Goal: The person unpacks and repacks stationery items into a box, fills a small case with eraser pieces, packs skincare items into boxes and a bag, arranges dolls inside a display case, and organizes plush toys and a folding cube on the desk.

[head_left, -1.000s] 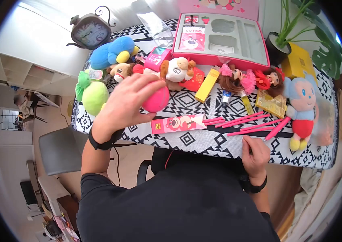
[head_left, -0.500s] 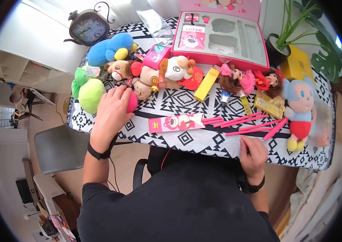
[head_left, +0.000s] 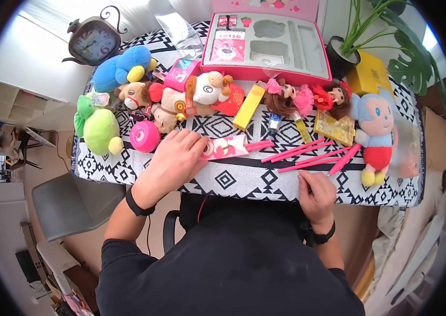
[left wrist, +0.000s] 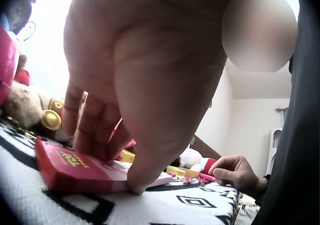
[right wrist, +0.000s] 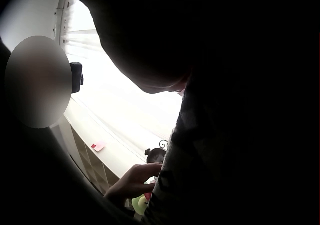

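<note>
Our left hand (head_left: 175,158) straddles a flat pink cardboard box printed with a bear (head_left: 228,146), which lies on the black-and-white patterned cloth (head_left: 225,180). Our fingers are moderately spread across its width, the thumb against its near long edge and the other 4 over its far side.

Just beyond our left fingertips sits a round, bright pink ball-like thing (head_left: 145,137), apart from them, with a lime-green plush toy (head_left: 99,131) farther left. Past the box's right end, between our 2 hands, lie slim pink sticks (head_left: 296,152).

Our right hand (head_left: 318,196) rests at the cloth's near edge, its fingers narrow and loosely curled, nothing visible in them. Just beyond those fingers lies a thicker, tapered pink stick (head_left: 345,160), near a blue plush toy with red shorts (head_left: 378,134).
</note>
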{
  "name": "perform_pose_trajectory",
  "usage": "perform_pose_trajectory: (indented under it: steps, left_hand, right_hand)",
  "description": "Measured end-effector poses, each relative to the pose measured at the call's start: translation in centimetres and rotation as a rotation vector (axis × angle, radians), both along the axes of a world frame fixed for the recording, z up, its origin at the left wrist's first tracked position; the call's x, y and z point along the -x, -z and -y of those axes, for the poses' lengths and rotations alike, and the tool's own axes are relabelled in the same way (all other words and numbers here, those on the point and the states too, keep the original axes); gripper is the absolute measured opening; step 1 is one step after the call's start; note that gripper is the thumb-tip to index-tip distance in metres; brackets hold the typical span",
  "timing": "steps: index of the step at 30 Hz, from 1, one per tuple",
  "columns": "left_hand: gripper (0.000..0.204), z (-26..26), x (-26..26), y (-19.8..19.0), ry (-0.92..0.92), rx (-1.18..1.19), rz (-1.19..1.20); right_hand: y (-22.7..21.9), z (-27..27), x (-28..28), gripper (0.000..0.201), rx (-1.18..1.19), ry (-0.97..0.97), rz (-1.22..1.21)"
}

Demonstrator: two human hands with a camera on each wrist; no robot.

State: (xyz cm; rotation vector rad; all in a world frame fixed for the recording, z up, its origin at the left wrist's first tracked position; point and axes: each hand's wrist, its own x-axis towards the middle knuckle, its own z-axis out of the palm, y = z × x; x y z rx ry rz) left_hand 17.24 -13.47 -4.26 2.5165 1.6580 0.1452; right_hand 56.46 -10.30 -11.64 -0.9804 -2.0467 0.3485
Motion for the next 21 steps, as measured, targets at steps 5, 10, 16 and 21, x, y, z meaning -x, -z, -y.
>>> perform_pose_trajectory:
  steps: [5,10,16,21]
  left_hand:
    - [0.048,-1.6,0.9,0.5,-0.078,-0.148,-0.164]
    - [0.053,-1.8,0.3,-0.9,-0.098,-0.132,-0.163]
    - [0.044,-6.3,0.0,-8.3,0.05,-0.24,-0.047]
    - [0.032,-19.2,1.9,-10.4,0.13,-0.307,-0.077]
  right_hand:
    - [0.1,0.0,0.0,0.028,-0.006,0.004,-0.007]
    - [-0.1,0.0,-0.1,0.028,-0.006,0.002,-0.013]
    - [0.1,-0.1,-0.2,0.027,-0.006,0.002,-0.002]
    - [-0.1,-0.1,-0.2,0.027,-0.012,0.006,0.005]
